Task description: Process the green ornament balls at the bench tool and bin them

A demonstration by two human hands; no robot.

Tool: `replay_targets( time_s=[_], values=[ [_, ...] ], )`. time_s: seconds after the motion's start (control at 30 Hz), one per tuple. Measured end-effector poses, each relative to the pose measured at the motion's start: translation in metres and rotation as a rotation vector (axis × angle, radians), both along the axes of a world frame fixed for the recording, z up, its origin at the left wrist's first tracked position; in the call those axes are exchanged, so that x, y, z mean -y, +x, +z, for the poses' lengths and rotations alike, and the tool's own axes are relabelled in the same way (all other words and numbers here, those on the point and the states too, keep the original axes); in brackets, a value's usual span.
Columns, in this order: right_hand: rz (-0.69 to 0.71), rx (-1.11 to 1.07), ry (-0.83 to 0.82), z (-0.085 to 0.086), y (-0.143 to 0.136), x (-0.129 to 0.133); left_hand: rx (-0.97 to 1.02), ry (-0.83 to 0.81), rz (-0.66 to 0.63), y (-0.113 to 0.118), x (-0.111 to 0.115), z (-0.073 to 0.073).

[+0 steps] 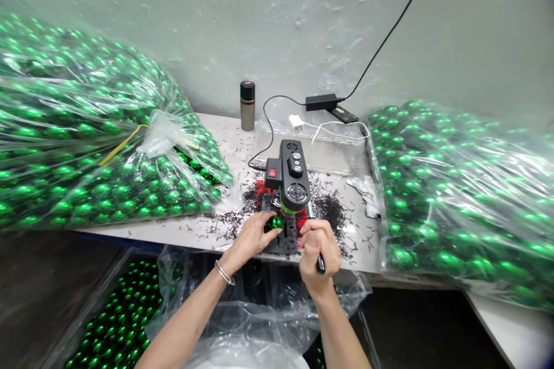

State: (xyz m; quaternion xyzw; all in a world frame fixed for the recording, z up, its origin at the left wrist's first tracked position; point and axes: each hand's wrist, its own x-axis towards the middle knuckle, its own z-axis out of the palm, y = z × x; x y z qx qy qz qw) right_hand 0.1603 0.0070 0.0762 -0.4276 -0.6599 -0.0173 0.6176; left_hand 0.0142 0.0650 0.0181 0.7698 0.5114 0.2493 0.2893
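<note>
My left hand (255, 233) pinches a shiny green ball (275, 221) between thumb and fingers, close under the head of a small black bench drill press (295, 176). The ball is beside the machine's base (281, 242); whether it touches the drill's tool is hidden. My right hand (320, 253) is wrapped round the black lever handle (321, 265) on the machine's right side. Red material (302, 221) shows on both sides of the base. Dark curly shavings (331, 213) lie thickly around the machine.
Clear bags of green balls stand left (108, 184) and right (454, 202) on the white table (173, 233). Behind are a tumbler (247, 106), a power adapter (321, 102) with cable, and a white charger (296, 122). An open bag of green balls (121, 311) sits below the table edge.
</note>
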Motion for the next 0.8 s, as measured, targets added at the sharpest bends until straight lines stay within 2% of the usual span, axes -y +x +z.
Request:
replay_targets(
  time_s=[0.1, 0.2, 0.4, 0.5, 0.67, 0.8],
  values=[
    [0.000, -0.002, 0.003, 0.000, 0.000, 0.000, -0.055, 0.064, -0.069, 0.002, -0.004, -0.001],
    [-0.003, -0.005, 0.003, 0.000, 0.000, 0.000, -0.048, 0.089, -0.085, 0.005, -0.008, -0.008],
    [0.011, -0.014, -0.009, -0.007, 0.001, 0.001, 0.116, 0.272, -0.030, 0.007, -0.005, -0.039],
    [0.015, -0.010, -0.003, -0.017, 0.003, 0.001, 0.168, 0.310, -0.028, 0.006, -0.002, -0.048],
    [0.001, 0.064, 0.042, -0.041, 0.006, -0.002, 0.170, 0.263, -0.028, 0.006, -0.002, -0.046],
    [-0.016, 0.031, 0.105, -0.061, 0.006, -0.007, 0.157, 0.224, -0.029, 0.006, -0.002, -0.043]
  ],
)
